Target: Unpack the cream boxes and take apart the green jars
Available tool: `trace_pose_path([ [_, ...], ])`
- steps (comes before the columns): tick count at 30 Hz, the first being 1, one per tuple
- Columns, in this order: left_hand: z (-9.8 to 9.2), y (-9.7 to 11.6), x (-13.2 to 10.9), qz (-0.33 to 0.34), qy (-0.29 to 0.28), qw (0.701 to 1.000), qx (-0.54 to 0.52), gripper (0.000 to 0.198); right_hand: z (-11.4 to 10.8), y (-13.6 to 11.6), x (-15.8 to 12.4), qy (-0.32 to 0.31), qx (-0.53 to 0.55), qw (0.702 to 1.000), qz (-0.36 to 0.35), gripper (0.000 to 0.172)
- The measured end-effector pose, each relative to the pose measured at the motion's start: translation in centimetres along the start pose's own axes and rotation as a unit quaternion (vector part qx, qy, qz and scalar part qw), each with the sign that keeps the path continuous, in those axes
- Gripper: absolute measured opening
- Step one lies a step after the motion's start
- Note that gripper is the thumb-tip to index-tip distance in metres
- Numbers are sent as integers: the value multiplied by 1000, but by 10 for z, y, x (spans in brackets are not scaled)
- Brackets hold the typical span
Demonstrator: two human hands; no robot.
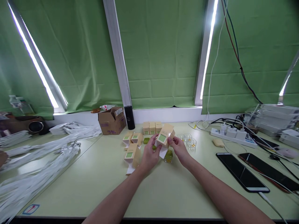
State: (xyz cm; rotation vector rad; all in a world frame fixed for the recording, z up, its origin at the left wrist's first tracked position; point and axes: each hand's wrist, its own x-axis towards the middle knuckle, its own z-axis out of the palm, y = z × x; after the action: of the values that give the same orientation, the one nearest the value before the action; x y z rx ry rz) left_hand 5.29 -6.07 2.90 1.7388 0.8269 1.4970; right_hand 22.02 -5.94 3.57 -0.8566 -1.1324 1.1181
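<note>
Between my two hands a small cream cardboard box [166, 132] with a green square on its face is held tilted above the table. My left hand [150, 152] grips its left side, and my right hand [179, 149] pinches its lower right edge. A white flap [163, 152] hangs open from the bottom of the box. Just below it on the table stands a green glass jar [168, 156]. Left of my hands, several similar boxes stand with flaps open, the nearest box [132, 155] among them. Small green pieces [146, 141] lie partly hidden behind my left hand.
Closed cream boxes [152, 128] stand in a row at the back. Clear glass jars [187, 140] sit right of my hands. Phones [241, 172], cables and a power strip [233, 137] occupy the right. White strips [46, 155] cover the left, near a brown carton [112, 121] and black cylinder [129, 117].
</note>
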Motion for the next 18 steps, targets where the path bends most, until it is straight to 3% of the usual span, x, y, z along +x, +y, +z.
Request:
trace_pose_path([
  [4, 1, -3, 0, -15, -26, 999, -13, 60, -1, 1, 1, 10, -9, 1000, 11, 68],
  [12, -2, -1, 3, 26, 1, 999, 27, 38, 0, 1, 0, 6, -36, 999, -10, 72],
  [18, -1, -1, 1, -8, -23, 1000, 13, 60, -2, 2, 2, 3, -43, 999, -19, 70],
])
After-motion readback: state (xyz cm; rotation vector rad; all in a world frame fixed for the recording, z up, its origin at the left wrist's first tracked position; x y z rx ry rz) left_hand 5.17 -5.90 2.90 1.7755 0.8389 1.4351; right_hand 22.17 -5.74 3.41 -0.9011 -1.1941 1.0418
